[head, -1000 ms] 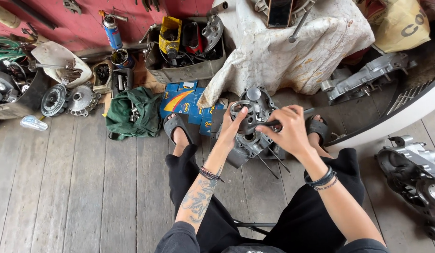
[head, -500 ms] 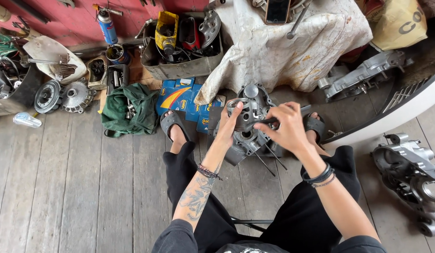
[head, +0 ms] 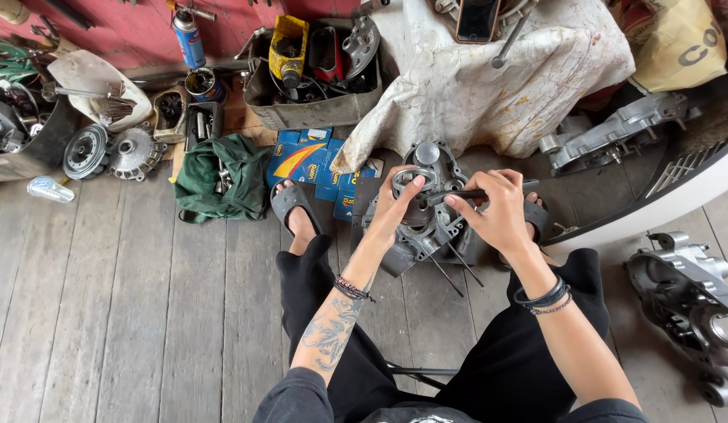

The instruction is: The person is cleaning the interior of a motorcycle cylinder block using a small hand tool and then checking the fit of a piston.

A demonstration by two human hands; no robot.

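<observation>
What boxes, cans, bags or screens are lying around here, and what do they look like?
Flat cardboard boxes: on the floor by the left foot, blue with an orange-yellow swoosh.
Spray can: against the red wall, top left, blue with a label.
Yellow bottle: in the grey crate, upright.
Phone: on the white cloth, dark screen.
Bag: top right, yellowish with big dark print.

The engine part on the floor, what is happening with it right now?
A person sits on a wooden floor with a grey engine case between their feet. The left hand rests on a metal ring on top of the case. The right hand holds a dark tool against it. Other parts lie around.
</observation>
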